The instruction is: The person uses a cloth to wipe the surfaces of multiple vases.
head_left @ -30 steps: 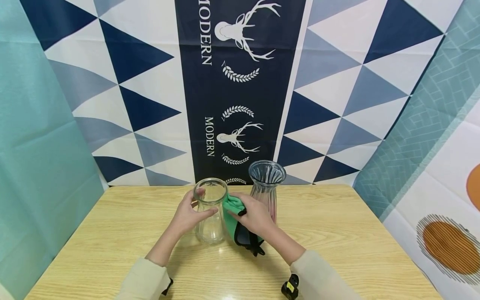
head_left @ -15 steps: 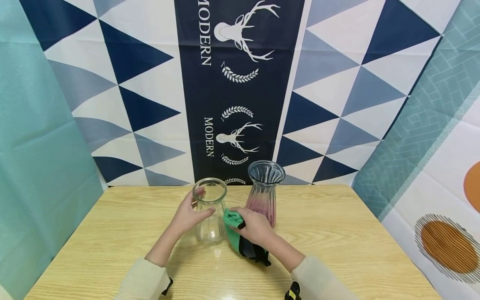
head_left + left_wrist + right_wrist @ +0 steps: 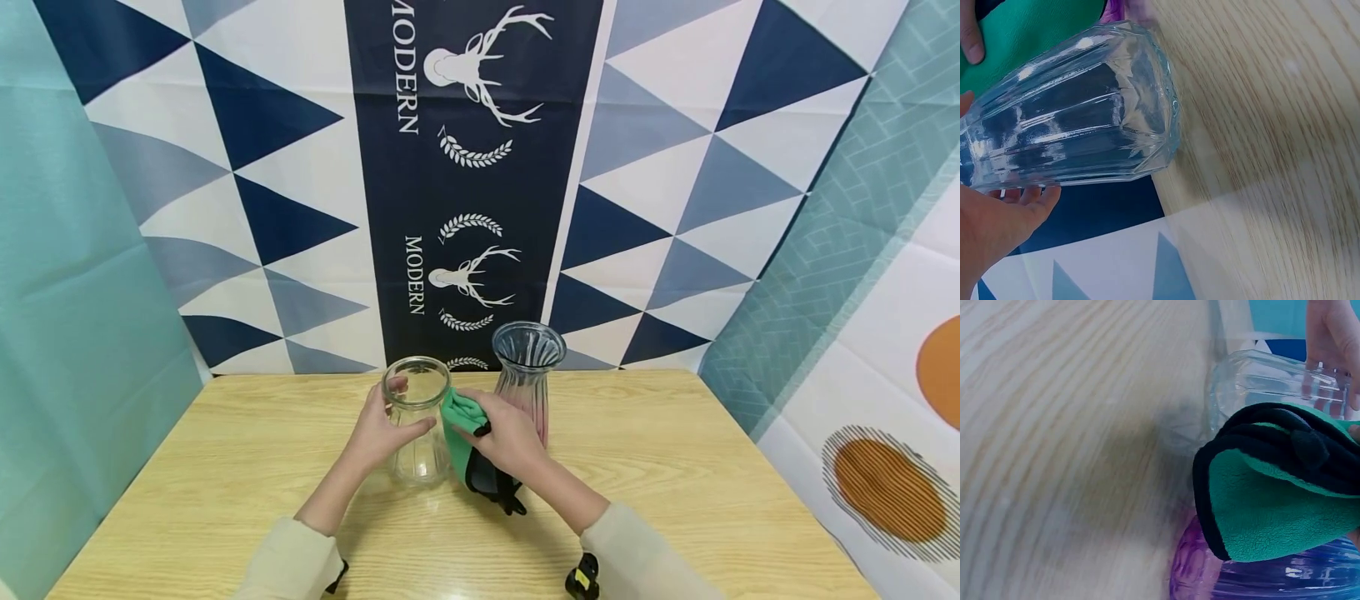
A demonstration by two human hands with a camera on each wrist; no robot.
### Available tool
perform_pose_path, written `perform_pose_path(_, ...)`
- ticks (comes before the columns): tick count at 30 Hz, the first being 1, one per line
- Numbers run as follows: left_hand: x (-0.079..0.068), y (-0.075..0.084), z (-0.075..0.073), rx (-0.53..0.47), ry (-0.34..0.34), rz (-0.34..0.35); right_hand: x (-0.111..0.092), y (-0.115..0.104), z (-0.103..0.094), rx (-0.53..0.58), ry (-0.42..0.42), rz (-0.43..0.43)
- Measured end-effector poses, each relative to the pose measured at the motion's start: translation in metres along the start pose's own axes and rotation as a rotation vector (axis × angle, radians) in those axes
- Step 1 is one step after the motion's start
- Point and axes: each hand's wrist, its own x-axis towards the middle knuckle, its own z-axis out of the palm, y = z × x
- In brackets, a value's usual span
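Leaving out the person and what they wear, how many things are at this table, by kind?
Glass vessels: 2 (clear vessel, blue-and-pink vessel)
Cloths: 1 (green cloth with black edging)
Total: 3

Triangle-patterned backdrop (image 3: 270,125) with dark deer panel (image 3: 480,192) behind wooden table (image 3: 675,483).

My left hand (image 3: 377,429) and right hand (image 3: 508,432) are showing bare. I am wearing plain cream sleeves (image 3: 291,557). By the right, a black device (image 3: 588,568) is bearing a yellow patch (image 3: 581,578); by the left, a black tip (image 3: 338,577) is showing.
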Motion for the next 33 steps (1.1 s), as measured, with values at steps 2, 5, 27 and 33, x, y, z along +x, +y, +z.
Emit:
perform_pose_path(2,0.0,0.0,0.0,0.002,-0.001,0.006,0.002,-0.002,0.0,-0.001,0.008,-0.002)
perform_pose_path(5,0.0,-0.001,0.001,0.007,-0.002,0.022,0.003,-0.003,-0.001,-0.012,0.011,-0.012)
perform_pose_path(27,0.0,0.001,0.002,0.005,-0.025,0.037,-0.009,0.009,0.012,-0.063,-0.165,0.027)
perform_pose_path(33,-0.001,-0.001,0.001,0.047,0.015,0.02,-0.004,0.006,0.008,-0.026,-0.081,0.02)
